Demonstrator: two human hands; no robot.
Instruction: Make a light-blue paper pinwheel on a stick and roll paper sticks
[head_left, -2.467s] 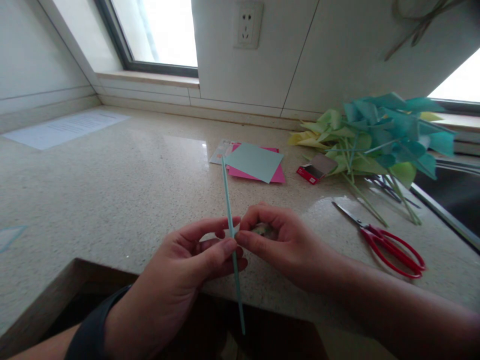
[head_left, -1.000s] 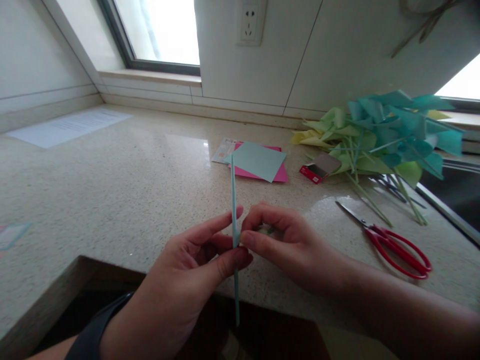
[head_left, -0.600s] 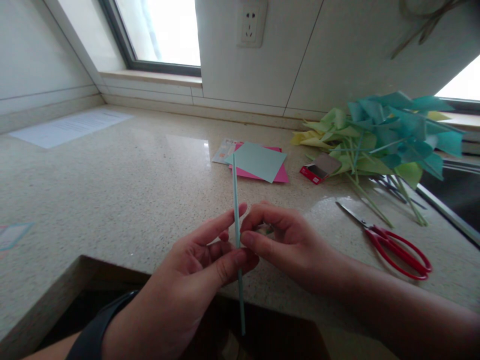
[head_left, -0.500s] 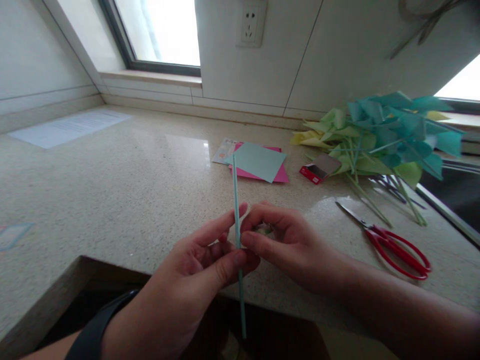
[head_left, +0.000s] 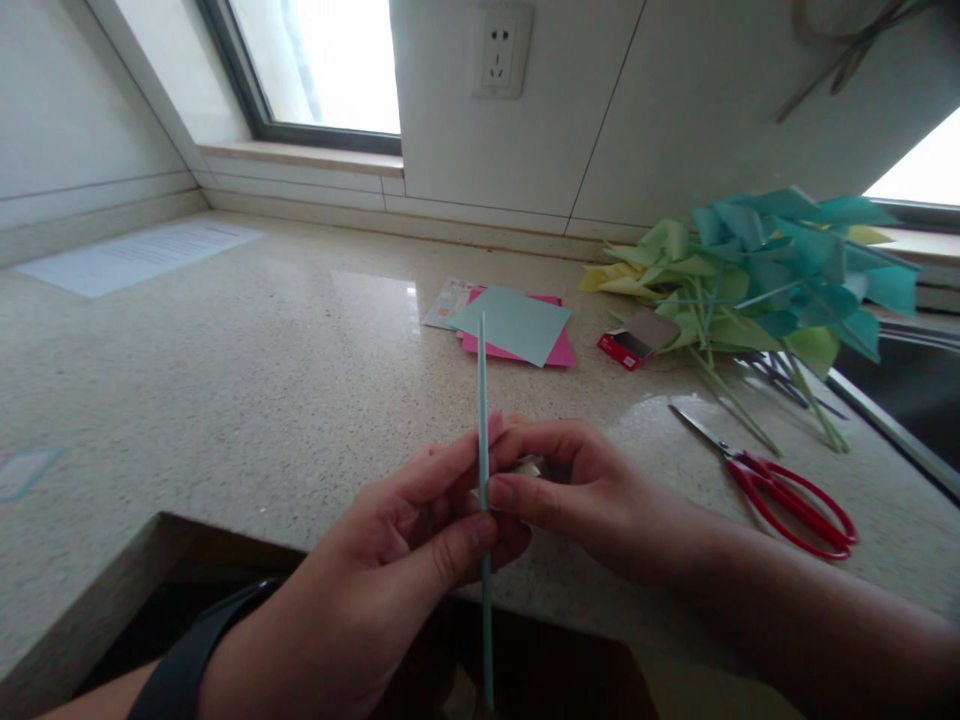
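A thin pale green stick [head_left: 482,385], which looks like tightly rolled paper, stands nearly upright in the view between my hands. My left hand [head_left: 405,560] is closed on it, thumb across the front and fingers behind. From the right, the thumb and forefinger of my right hand [head_left: 592,485] pinch the same stick just above the left thumb. A small, shiny, pale object [head_left: 531,467] shows in the curl of my right hand, mostly hidden, and I cannot make out its kind.
Beyond my hands lie pale green paper [head_left: 517,320] and pink sheets [head_left: 559,350]. An opened small red box [head_left: 626,345], red-handled scissors [head_left: 787,500] and a bunch of folded paper flowers [head_left: 780,260] are at the right. A printed sheet [head_left: 142,255] lies at the far left.
The stick has shifted slightly right and its lower end reaches further down. My right fingers have closed in against it, and my left forefinger has moved a little to the right.
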